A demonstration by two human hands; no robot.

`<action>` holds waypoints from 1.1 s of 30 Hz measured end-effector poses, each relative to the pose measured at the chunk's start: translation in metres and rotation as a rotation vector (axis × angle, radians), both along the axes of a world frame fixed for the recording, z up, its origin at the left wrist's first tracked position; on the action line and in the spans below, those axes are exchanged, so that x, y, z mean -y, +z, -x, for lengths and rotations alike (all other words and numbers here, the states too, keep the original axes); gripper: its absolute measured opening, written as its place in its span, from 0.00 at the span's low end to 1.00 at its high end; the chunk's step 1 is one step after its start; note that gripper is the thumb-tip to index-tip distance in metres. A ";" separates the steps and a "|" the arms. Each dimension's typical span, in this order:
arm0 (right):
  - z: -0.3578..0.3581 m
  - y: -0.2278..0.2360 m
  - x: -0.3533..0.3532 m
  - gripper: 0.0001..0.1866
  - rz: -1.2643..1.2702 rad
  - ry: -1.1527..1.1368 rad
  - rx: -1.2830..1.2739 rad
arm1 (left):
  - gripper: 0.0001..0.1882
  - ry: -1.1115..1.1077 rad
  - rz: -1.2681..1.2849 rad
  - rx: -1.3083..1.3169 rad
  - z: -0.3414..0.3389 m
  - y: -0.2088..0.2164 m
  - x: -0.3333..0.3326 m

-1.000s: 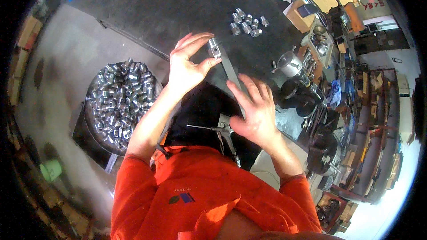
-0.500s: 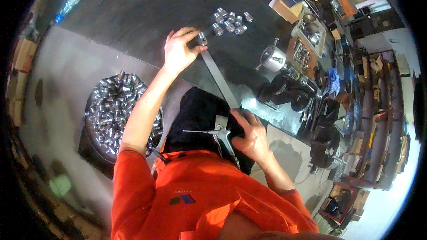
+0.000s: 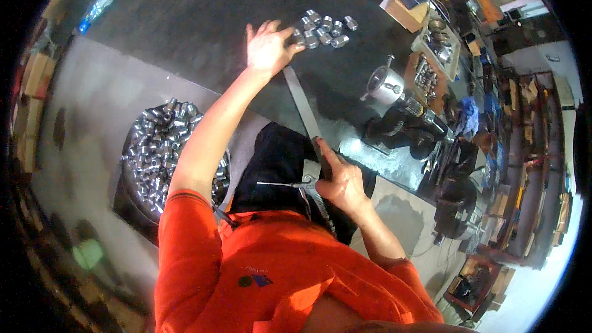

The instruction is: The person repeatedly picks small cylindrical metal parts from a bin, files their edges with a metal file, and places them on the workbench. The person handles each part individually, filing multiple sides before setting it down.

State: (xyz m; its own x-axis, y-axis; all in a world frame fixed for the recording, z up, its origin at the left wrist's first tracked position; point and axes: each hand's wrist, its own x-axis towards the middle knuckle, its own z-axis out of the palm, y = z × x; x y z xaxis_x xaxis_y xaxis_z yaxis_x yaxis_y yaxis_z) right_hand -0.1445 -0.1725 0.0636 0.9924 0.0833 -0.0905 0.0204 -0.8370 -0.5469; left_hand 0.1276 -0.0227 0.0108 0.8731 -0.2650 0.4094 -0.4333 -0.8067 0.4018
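Note:
At the far side of the dark tabletop, my left hand (image 3: pixel 268 50) pinches a small shiny metal fitting (image 3: pixel 298 37) between thumb and forefinger. It is beside a loose cluster of several similar fittings (image 3: pixel 324 36). My right hand (image 3: pixel 343 184) is closed round the near end of a long flat grey metal bar, perhaps a file (image 3: pixel 301 102), with the forefinger stretched along it. The bar's far end points up toward my left hand. On my dark lap lies an air blow gun (image 3: pixel 308 184) with a thin nozzle, close to my right hand.
Left of my forearm, a round container holds a heap of metal fittings (image 3: pixel 154 160). On the right stand a machine with a round metal chuck (image 3: pixel 385 85), trays of metal parts (image 3: pixel 427 79) and a cardboard box (image 3: pixel 401 9). Shelving (image 3: pixel 530 166) lines the far right.
My left hand has moved rightward and slightly away with the fitting, up to the cluster. My right hand and the bar have shifted slightly; the bar's far end is apart from the fitting.

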 end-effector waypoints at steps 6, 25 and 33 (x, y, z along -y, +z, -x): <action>-0.001 -0.005 0.001 0.44 -0.056 -0.038 -0.021 | 0.25 -0.075 -0.125 -0.077 -0.019 0.009 0.010; -0.003 -0.010 0.005 0.42 -0.243 -0.052 -0.074 | 0.15 0.276 -0.152 -0.525 0.180 -0.077 -0.217; -0.003 -0.006 0.000 0.44 -0.195 -0.050 -0.050 | 0.14 0.250 -0.311 -0.614 0.140 -0.105 -0.203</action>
State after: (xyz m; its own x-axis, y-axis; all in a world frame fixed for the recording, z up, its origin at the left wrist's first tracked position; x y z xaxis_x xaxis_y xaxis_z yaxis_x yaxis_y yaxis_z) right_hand -0.1414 -0.1723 0.0571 0.9904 0.0544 -0.1267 -0.0501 -0.7142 -0.6981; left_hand -0.0127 0.1799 -0.0941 0.9705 -0.0523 -0.2353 0.0083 -0.9683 0.2498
